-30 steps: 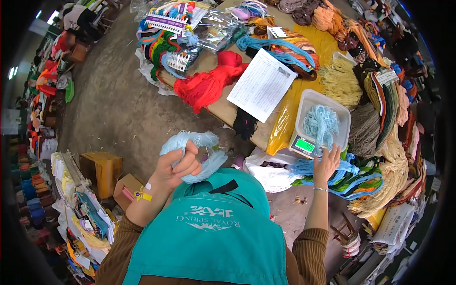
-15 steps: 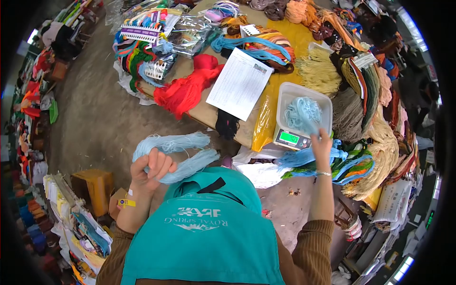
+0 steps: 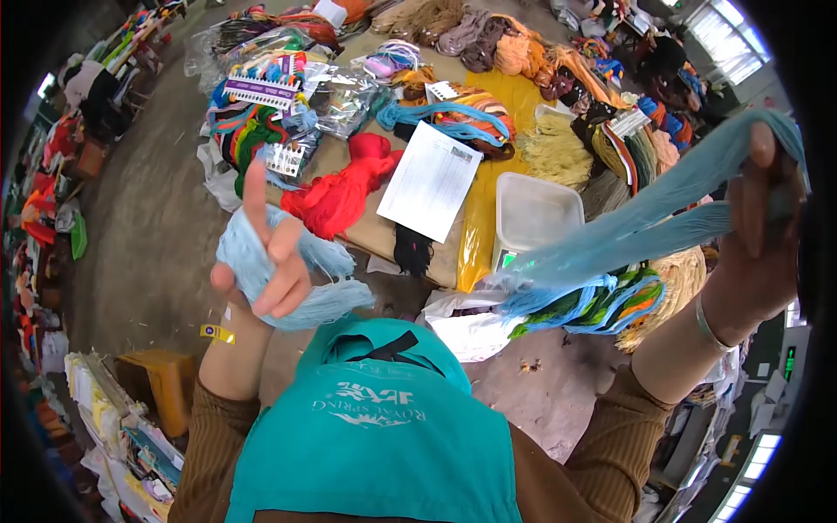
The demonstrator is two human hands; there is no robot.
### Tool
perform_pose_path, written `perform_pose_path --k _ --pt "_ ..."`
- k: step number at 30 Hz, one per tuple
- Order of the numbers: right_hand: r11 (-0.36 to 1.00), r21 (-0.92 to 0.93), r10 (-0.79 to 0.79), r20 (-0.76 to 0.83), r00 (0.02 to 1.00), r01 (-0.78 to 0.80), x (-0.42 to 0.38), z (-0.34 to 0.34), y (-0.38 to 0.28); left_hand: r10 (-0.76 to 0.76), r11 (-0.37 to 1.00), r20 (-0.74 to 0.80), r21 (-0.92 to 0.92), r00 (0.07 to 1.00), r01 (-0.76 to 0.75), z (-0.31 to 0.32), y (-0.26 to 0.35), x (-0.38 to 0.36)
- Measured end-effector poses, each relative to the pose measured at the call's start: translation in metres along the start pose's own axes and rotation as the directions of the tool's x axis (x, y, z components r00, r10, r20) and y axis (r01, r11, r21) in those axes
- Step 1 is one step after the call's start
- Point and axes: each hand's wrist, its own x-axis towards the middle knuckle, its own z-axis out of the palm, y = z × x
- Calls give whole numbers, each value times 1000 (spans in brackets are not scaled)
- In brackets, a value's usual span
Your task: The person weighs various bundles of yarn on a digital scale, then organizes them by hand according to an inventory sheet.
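My left hand (image 3: 275,261) has a light blue skein of thread (image 3: 331,301) in its grip, the index finger pointing up and the loop's ends hanging toward my apron. Raised at the far right, my right hand (image 3: 760,222) holds another light blue skein of thread (image 3: 645,228), stretched out in a long loop with its fingers partly hidden by the strands. The loop's lower end passes in front of the digital scale (image 3: 506,259). On that scale sits a clear plastic tub (image 3: 538,209) with nothing visible in it.
A printed sheet (image 3: 429,180) lies on the table beside red thread (image 3: 353,185) and black thread (image 3: 412,250). Blue, green and orange skeins (image 3: 602,301) rest by the near edge. Yellow tape (image 3: 478,240) covers part of the tabletop. Colour cards (image 3: 260,90) lie at the left.
The light blue thread has left the tub and is now in my right hand, lifted up and to the right. My left hand has shifted slightly left, its index finger now extended.
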Motion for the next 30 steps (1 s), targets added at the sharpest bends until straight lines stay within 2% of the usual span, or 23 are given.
perform_pose_path --k 2,3,4,5,6,7,8,9,11,14,17,18,19,20,21,22,23,24,25,26,27,28,30 --pt "988 -151 19 -133 991 -39 -6 10 14 -85 991 44 -95 995 89 8 13 17" --pt "967 -232 66 -160 985 -103 -3 50 18 -58 989 128 -131 990 75 4 10 24" --pt "843 -533 52 -45 998 -68 1 77 31 -60 998 73 -18 995 62 -2 12 18" --pt "810 -490 323 -85 943 -322 -3 98 38 -56 994 14 98 998 54 -8 15 11" --pt "820 -495 371 77 926 -287 -13 107 69 -94 973 -2 214 996 93 -13 18 14" --pt "720 -660 476 243 845 -216 -17 113 88 -161 939 -212 269 964 216 -5 17 16" --pt "666 -725 530 293 796 -177 -24 125 103 -203 893 -419 291 885 343 2 16 17" --pt "689 -708 519 330 789 -157 -34 136 119 -228 883 -500 255 835 394 -3 11 16" --pt "724 -676 507 387 770 -137 -49 157 136 -172 739 -595 449 785 502 1 3 17" --pt "758 -642 483 437 759 -113 -67 177 150 -284 580 -722 394 630 713 -12 -7 6" --pt "757 -532 594 317 739 -380 -89 176 173 -318 505 -747 388 584 771 -24 -9 -11" --pt "729 -443 664 276 695 -521 -96 172 180 -388 471 -698 411 602 781 -15 0 -5" --pt "678 -344 733 242 636 -650 -101 168 184 -377 478 -707 405 598 780 -20 1 -9" --pt "582 -316 812 274 515 -749 -104 162 188 -474 423 -708 340 524 840 -26 0 -14" --pt "579 -317 813 287 506 -751 -110 159 196 -564 359 -698 275 442 892 -30 0 -18" --pt "688 -318 726 303 618 -653 -119 158 207 -587 290 -718 244 373 925 -30 -1 -20" --pt "780 -314 623 316 715 -541 -120 165 209 -582 228 -733 268 352 936 -30 -5 -23" --pt "730 -248 683 255 685 -636 -118 167 205 -577 165 -747 289 330 943 -32 -10 -26" --pt "726 -246 687 260 678 -642 -115 174 205 -571 -66 -802 259 176 964 -36 -13 -25" --pt "783 -299 617 268 740 -545 -111 182 207 -572 -64 -802 251 170 966 -41 -19 -29" --pt "827 -348 541 280 793 -442 -105 192 207 -598 -8 -760 321 253 947 -45 -26 -34" --pt "841 -354 520 317 793 -410 -98 206 204 -619 50 -711 389 334 920 -48 -31 -40" --pt "864 -351 493 439 751 -361 -96 225 216 -607 74 -722 364 332 928 -50 -37 -49"
